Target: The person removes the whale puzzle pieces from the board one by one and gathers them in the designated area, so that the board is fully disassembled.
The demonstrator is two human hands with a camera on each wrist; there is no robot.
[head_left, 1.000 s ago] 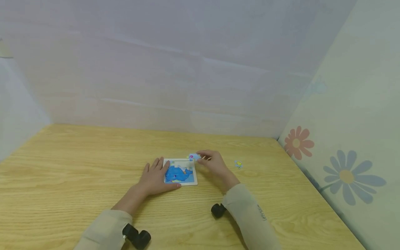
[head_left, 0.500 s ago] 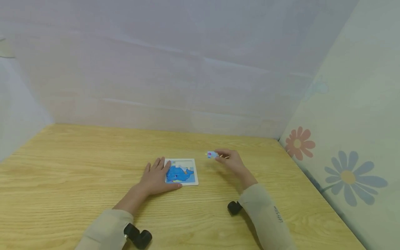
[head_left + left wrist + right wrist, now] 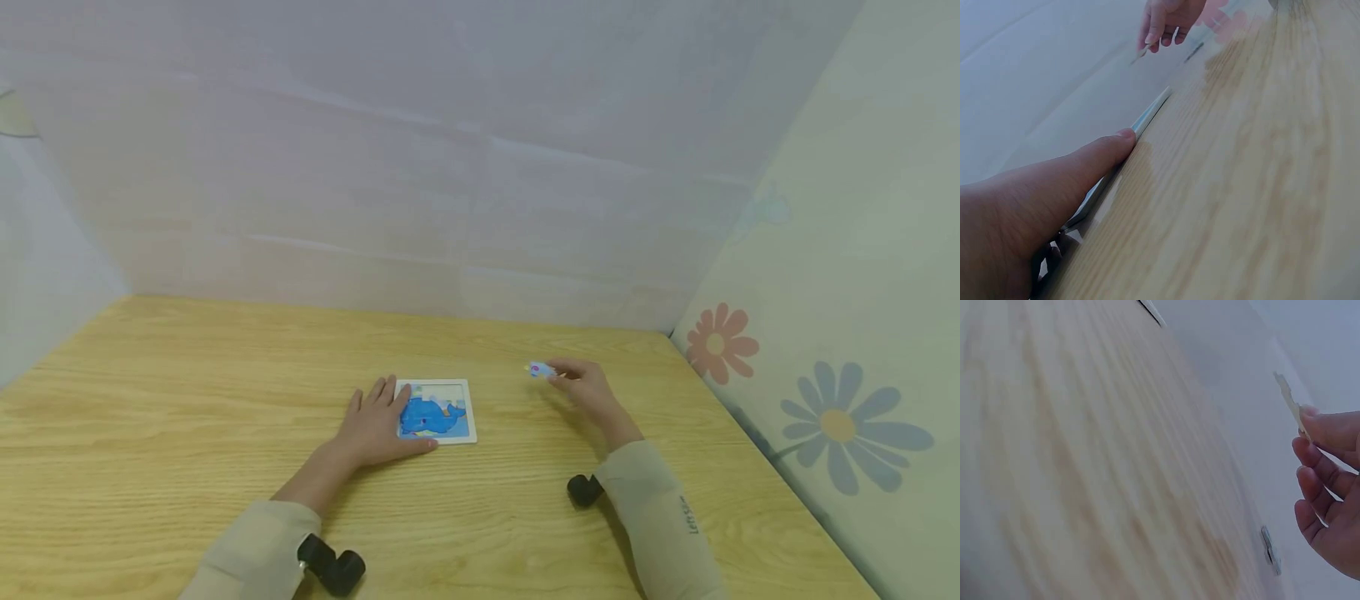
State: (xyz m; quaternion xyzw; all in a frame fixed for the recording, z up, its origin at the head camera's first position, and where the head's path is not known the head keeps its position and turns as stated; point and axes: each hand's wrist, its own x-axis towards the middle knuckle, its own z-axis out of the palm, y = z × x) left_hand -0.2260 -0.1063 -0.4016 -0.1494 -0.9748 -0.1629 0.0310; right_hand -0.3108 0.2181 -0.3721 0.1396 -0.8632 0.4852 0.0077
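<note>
Above the wooden table point(image 3: 187, 400), right of the white-framed whale puzzle point(image 3: 435, 418), the right hand point(image 3: 590, 390) pinches a light-blue jigsaw piece point(image 3: 540, 369). The left hand point(image 3: 373, 429), fingers spread, rests over the puzzle's left edge. Another small flat piece point(image 3: 1270, 551) lies near the right hand. Red point(image 3: 716, 344) and blue flowers point(image 3: 837, 425) decorate the right-side wall point(image 3: 877, 217).

Between the puzzle tray point(image 3: 469, 412) and the puzzle piece point(image 3: 539, 369) in the right hand point(image 3: 588, 390), bare tabletop point(image 3: 506, 417) leaves a passage. The left hand point(image 3: 373, 429) blocks the tray's left edge
</note>
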